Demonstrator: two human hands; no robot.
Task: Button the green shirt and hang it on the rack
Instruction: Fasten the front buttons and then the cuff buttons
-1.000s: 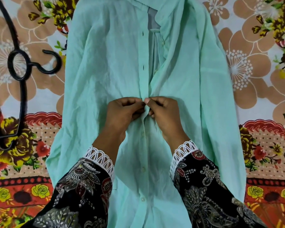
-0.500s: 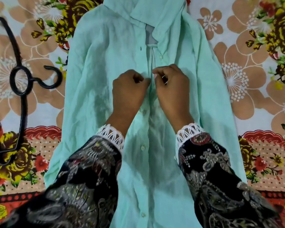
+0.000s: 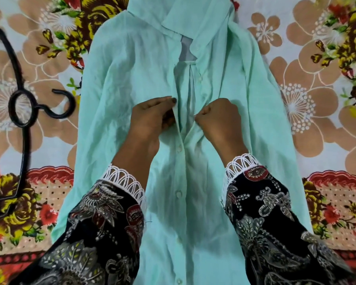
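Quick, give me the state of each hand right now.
Left hand: closed, pinching the left front edge of the green shirt.
Right hand: closed, pinching the shirt's right front edge.

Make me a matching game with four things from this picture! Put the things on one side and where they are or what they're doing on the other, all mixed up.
Things:
1. green shirt
2. black hanger
3. left hand
4. right hand

Places or states:
A. lying to the left of the shirt, untouched
B. spread flat on the flowered cloth
C. pinching the shirt's right front edge
D. pinching the shirt's left front edge

Pairs: 1-B, 2-A, 3-D, 4-C
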